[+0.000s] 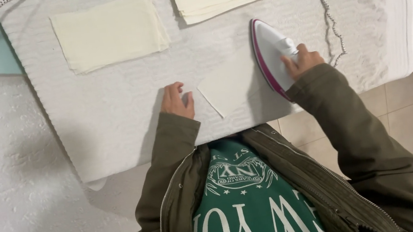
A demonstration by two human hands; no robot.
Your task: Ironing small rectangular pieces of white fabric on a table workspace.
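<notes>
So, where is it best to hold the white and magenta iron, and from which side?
Grip the white and magenta iron by its top handle, coming from the rear end nearest the person, as the right hand does: the pointed nose faces away.

white iron [271,51] trimmed magenta, cream cloth stacks [109,32], olive jacket [359,144], green shirt [249,200].

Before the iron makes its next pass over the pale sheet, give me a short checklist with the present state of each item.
1. Right hand grips the iron handle: ok.
2. Left hand is off the iron's path, resting beside the pale sheet: ok.
3. Sheet lies flat on the padded board: ok, though the part under the iron is hidden.
4. Cord is clear of the sheet: ok.
5. Cream stacks sit apart from the iron: ok.
6. Iron hot: cannot tell.
</notes>
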